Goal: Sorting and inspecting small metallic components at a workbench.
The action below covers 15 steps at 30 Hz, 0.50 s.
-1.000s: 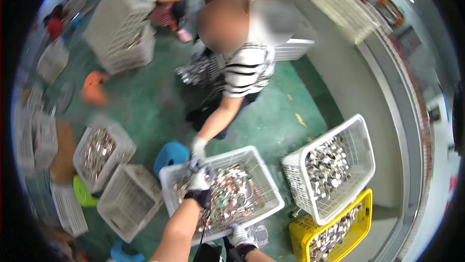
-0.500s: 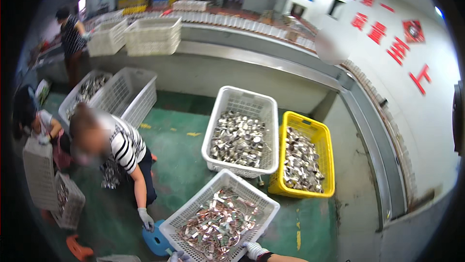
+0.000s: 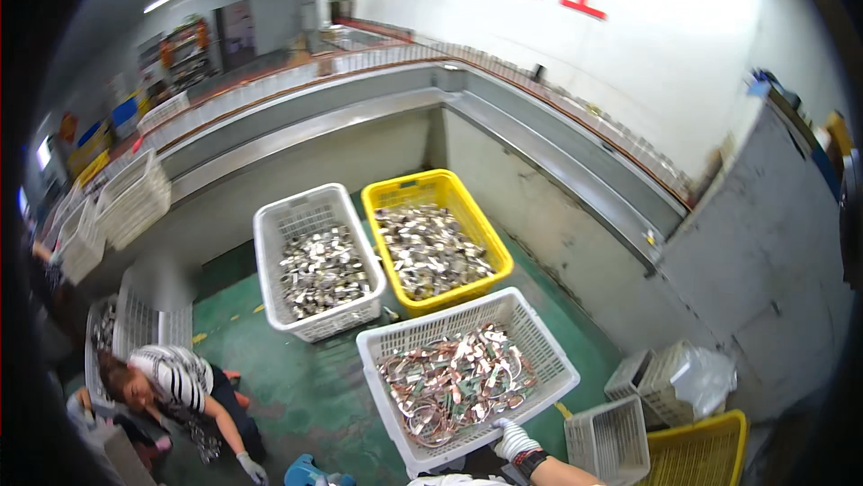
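Green workshop floor carries a white basket point(image 3: 539, 356) full of mixed metal strips, its near rim gripped by the gloved right hand point(image 3: 514, 440), left hand unseen; white point(image 3: 306, 216) and yellow point(image 3: 449, 194) baskets behind already hold parts.

white plastic lattice crate point(image 3: 539, 342) holds shiny coppery metal strips point(image 3: 454, 383).

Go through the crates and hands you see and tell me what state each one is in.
Near white crate: upright, holding a tangle of coppery and silver metal pieces.
Right hand: gloved, on that crate's near rim.
Left hand: out of view.
Far white crate: upright, partly filled with silvery parts.
Yellow crate: upright, partly filled with silvery parts.
Small white crate: upright, empty.
Co-worker's gloved hand: reaching down to the green floor.
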### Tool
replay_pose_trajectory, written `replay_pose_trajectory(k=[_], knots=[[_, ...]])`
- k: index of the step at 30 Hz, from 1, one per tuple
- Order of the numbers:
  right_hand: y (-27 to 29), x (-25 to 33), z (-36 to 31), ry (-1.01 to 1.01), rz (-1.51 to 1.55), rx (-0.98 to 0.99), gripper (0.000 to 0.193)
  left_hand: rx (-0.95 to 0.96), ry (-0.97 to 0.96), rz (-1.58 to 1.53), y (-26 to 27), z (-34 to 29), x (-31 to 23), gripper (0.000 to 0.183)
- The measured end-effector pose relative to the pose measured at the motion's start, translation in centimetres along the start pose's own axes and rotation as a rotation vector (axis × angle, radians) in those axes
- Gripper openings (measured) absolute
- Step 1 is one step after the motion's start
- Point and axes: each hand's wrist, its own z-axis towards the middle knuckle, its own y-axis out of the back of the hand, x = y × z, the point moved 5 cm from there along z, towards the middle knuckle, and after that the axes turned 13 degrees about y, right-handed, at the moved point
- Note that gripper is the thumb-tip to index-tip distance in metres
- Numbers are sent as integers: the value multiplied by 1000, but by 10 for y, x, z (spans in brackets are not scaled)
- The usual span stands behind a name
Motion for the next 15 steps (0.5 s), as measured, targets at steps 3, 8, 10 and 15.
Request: replay_pose_trajectory(k=[3,8,10,15], knots=[[51,56,-15,-215,462,-309,19,118,-40,87,-39,54,17,19],[194,119,-12,-369,873,-671,18,101,-207,564,-275,102,7,32],[258,131,6,-358,877,-707,18,127,-197,620,-359,125,19,52],[401,177,79,-309,787,-661,20,221,-240,469,-512,213,61,41]])
